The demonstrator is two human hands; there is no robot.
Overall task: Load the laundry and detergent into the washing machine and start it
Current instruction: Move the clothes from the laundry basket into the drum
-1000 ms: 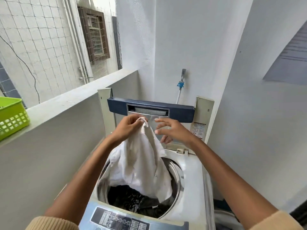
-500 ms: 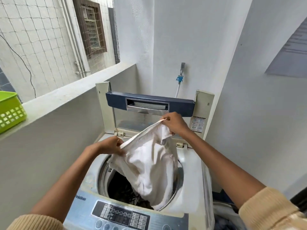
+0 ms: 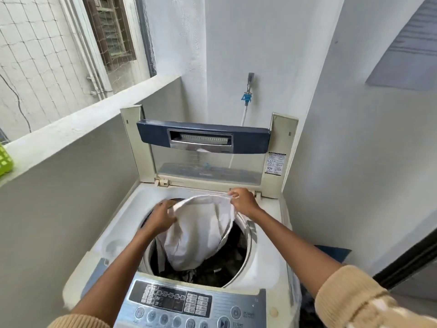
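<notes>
A white top-loading washing machine (image 3: 267,266) stands in front of me with its lid (image 3: 203,138) raised upright at the back. A white garment (image 3: 196,233) hangs into the drum, over dark clothes (image 3: 227,268) lying at the bottom. My left hand (image 3: 160,216) grips the garment's left edge above the drum opening. My right hand (image 3: 243,201) pinches its upper right edge near the back rim. The control panel (image 3: 189,304) with its buttons lies at the front, just below the drum.
A grey parapet wall (image 3: 71,129) runs along the left, with a green basket (image 3: 4,159) on its ledge. White walls close in behind and to the right. A water tap with a blue fitting (image 3: 247,95) is on the back wall.
Both hands have lowered the white garment from in front of the lid down into the drum opening. The right hand, open a second ago, now holds the garment's edge.
</notes>
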